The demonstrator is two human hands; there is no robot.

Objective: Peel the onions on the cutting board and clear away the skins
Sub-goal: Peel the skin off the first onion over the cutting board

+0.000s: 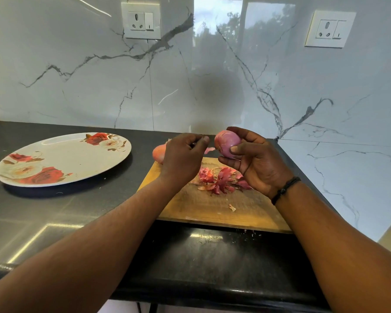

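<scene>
Right hand [255, 163] grips 1 glossy pink peeled onion [226, 143] at frame centre; left hand [183, 154] is pinched shut beside it, w/ a pink skin bit [209, 150] between them. 2nd, unpeeled orange-brown onion [159, 153] sits behind left hand at the wooden cutting board [212, 206] edge. 1 pile of red-pink skins [219, 180] lies on board; 1 oval rose-print plate [63, 158] centre-left.

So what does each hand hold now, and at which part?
The right hand holds the peeled onion around its lower side, above the cutting board. The left hand pinches something small; cannot tell what.

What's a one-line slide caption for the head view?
Right hand holds a peeled onion above the cutting board; left hand pinches skin.
</scene>
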